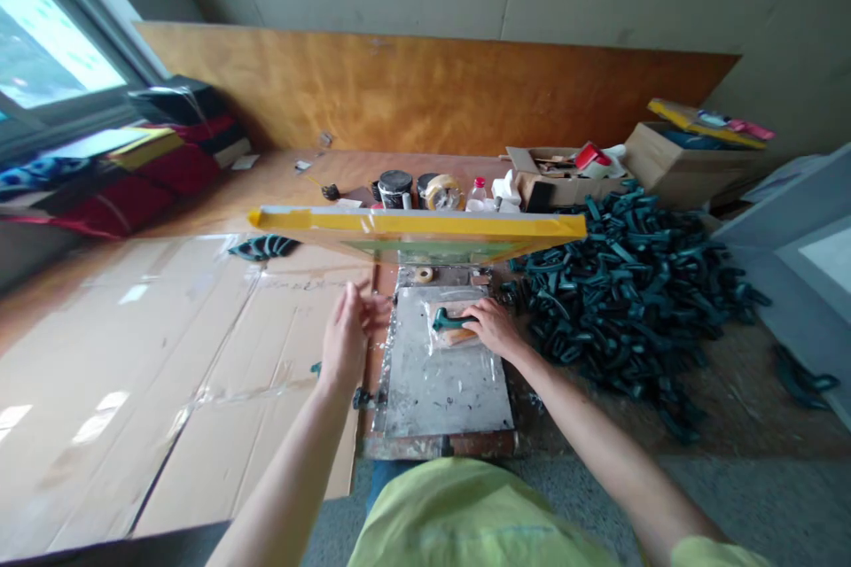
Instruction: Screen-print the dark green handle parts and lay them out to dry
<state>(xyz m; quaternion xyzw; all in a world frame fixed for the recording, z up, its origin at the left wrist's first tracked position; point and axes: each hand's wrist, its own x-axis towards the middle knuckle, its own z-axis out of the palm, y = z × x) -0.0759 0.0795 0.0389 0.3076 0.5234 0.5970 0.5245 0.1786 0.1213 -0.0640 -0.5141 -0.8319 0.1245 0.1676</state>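
Observation:
My right hand [493, 326] has its fingers closed on the end of a dark green plastic handle [448, 319]. The handle lies across a small pad [458, 337] wrapped in clear film, which sits on a grey metal plate [445, 399]. To the left of the plate, my left hand [349, 332] hovers near its edge with blurred, outstretched fingers and nothing in them that I can see. Above the far end of the plate, a screen frame edged in yellow tape [425, 221] stands tilted up. A roll of tape [424, 275] rests beneath it.
A large heap of dark green handles [612, 283] lies to the right. Flattened cardboard [166, 372] covers the left, with several curved green handles [266, 246] at its far edge. Black tubs [395, 189], a red-capped bottle [477, 193] and cardboard boxes [572, 190] stand behind the frame.

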